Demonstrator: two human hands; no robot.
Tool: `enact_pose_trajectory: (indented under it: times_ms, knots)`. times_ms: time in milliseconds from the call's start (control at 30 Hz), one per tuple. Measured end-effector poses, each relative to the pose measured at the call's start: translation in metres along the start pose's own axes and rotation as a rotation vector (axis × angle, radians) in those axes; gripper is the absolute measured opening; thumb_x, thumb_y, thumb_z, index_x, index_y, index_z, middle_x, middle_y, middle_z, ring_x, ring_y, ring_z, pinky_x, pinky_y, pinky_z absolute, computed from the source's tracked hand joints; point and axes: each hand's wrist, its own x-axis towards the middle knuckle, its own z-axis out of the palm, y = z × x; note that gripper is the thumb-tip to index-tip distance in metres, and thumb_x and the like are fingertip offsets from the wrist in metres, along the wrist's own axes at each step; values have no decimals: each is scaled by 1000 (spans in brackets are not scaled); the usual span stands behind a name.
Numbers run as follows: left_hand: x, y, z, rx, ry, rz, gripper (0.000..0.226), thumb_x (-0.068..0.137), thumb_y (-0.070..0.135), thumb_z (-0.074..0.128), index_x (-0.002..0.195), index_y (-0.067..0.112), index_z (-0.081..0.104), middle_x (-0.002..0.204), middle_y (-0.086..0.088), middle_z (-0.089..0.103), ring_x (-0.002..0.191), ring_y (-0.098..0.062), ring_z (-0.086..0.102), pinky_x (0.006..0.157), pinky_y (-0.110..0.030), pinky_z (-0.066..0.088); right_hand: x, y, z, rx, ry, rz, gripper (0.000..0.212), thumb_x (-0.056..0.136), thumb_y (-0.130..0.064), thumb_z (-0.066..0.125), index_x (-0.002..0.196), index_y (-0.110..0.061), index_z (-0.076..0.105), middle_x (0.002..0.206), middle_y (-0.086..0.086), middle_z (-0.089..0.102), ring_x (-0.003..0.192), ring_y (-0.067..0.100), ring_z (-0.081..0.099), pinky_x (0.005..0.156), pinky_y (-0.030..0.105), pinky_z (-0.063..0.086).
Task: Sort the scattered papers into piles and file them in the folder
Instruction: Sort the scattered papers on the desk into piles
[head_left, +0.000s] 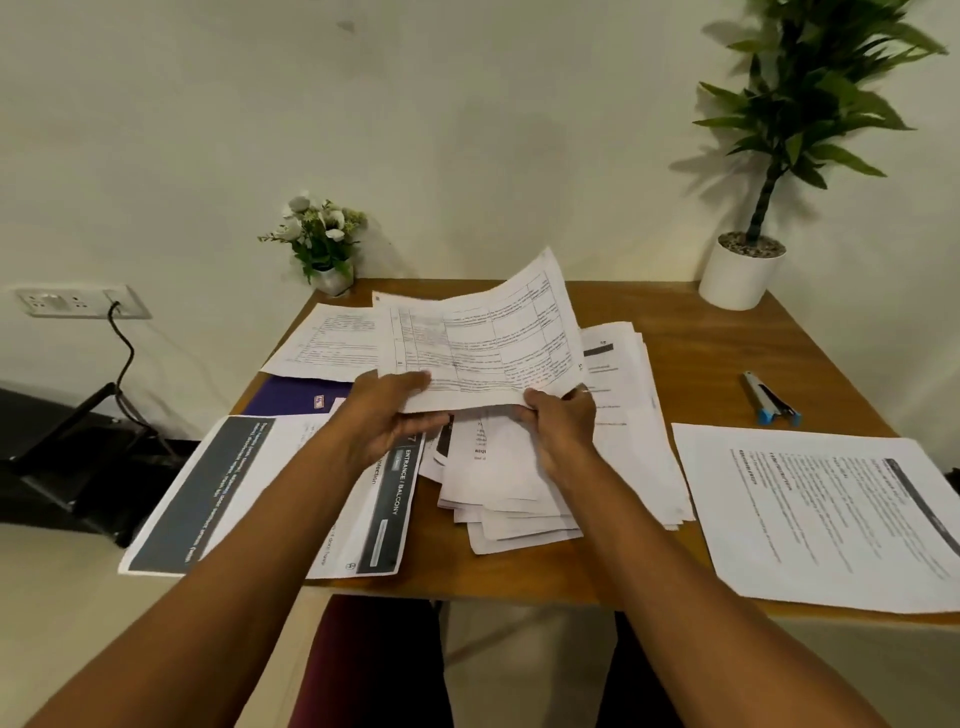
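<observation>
Both hands hold a white sheet printed with a table, lifted above the middle of the wooden table. My left hand grips its near left edge and my right hand pinches its near right edge. Under it lies a loose heap of white papers. A purple folder lies at the left, mostly covered by sheets. Dark-banded printed pages hang over the table's near left edge. A separate white printed sheet lies at the near right.
A small flower pot stands at the table's back left corner and a tall potted plant at the back right. A pen or marker lies on the right side. A wall socket with a cable and a black object are at the left.
</observation>
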Motion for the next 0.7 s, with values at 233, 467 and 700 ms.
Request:
enact_pose_trajectory:
  times_ms: [233,467,700]
  knots:
    - [22,-1,-11,75,260,47,35,98,-3,61,127,17,58,126,-6,67,97,-27,71,67,-43,64,9,15,-8,-20,-180,-46,52,89,10,67,135,-13,57,122,8,73,104,30,74,81,45,63]
    - [45,9,-44,90,363,77,34,99,-1,60,129,14,56,121,-7,67,100,-30,70,64,-39,64,10,19,-14,13,-203,-114,39,95,3,63,130,-9,48,110,20,72,91,38,72,70,36,61]
    - [93,51,-120,235,415,91,40,91,-16,52,126,2,58,123,-20,65,108,-40,65,45,-27,56,8,23,-17,-152,-262,-200,19,95,0,62,112,-8,55,94,22,68,84,42,71,70,40,55]
